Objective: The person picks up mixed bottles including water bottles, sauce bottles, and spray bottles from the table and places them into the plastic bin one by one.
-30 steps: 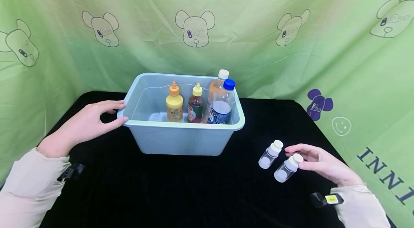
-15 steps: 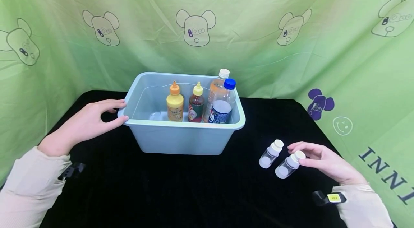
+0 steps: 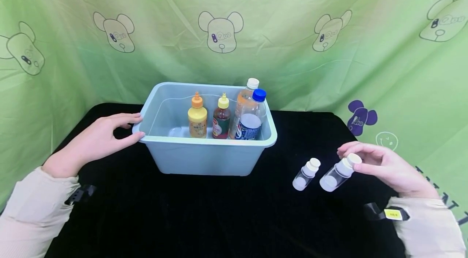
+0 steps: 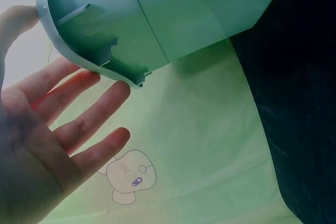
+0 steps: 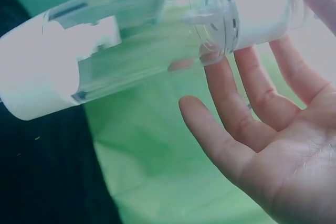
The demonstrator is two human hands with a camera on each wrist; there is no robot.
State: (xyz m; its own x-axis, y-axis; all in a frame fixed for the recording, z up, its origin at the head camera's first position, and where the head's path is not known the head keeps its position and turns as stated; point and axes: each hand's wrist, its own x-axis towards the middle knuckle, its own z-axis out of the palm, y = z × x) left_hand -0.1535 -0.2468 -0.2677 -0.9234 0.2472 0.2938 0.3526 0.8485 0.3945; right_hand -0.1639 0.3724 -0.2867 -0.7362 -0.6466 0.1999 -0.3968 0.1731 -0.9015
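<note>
In the head view my right hand (image 3: pixel 393 168) pinches the white top of a small clear bottle (image 3: pixel 336 176) with a white base. It hangs tilted above the black cloth. The right wrist view shows this bottle's clear body (image 5: pixel 152 40) crossing the top, the lower fingers spread beneath it. A matching small bottle (image 3: pixel 306 174) is just to its left. My left hand (image 3: pixel 96 138) rests against the left front corner of a light blue plastic bin (image 3: pixel 197 156). Its fingers (image 4: pixel 100 108) look mostly straight in the left wrist view, touching the rim from outside.
Inside the bin stand a yellow squeeze bottle (image 3: pixel 198 122), a dark red squeeze bottle (image 3: pixel 221 122), a white-capped drink bottle (image 3: pixel 243 101) and a blue-capped bottle (image 3: pixel 250 122). Black cloth (image 3: pixel 204 217) covers the table. A green printed curtain (image 3: pixel 278 67) hangs behind and at both sides.
My right hand has lifted the nearer small bottle and moved it up and to the right, away from the matching one. The left hand and bin have stayed put.
</note>
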